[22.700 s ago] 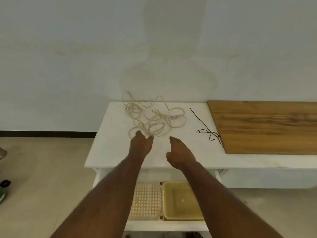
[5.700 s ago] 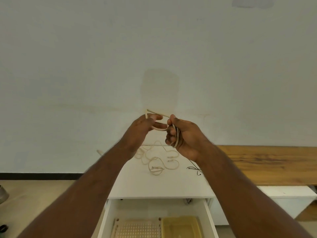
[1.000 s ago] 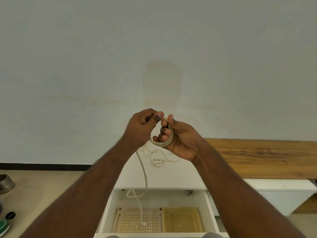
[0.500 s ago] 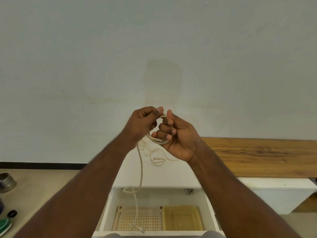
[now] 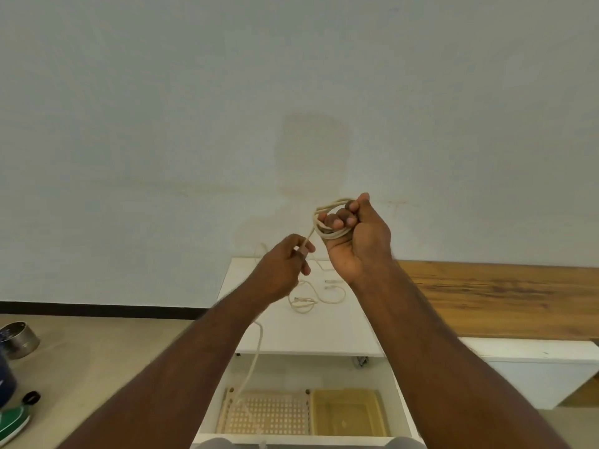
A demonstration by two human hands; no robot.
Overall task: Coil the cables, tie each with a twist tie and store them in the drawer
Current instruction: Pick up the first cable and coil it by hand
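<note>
The right hand (image 5: 355,236) curls round loops of a thin cream cable (image 5: 327,234); the left hand (image 5: 282,270) pinches its trailing strand above the open white drawer (image 5: 400,400).

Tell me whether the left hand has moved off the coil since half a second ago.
Yes. The left hand has dropped down-left from the coil in the right hand, toward the white tabletop.

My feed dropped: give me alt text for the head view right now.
The right hand holds a small coil of cream cable wound round its fingers, while the left hand pinches the strand running down toward the open white drawer. More cream cable lies loose on the white tabletop.
</note>
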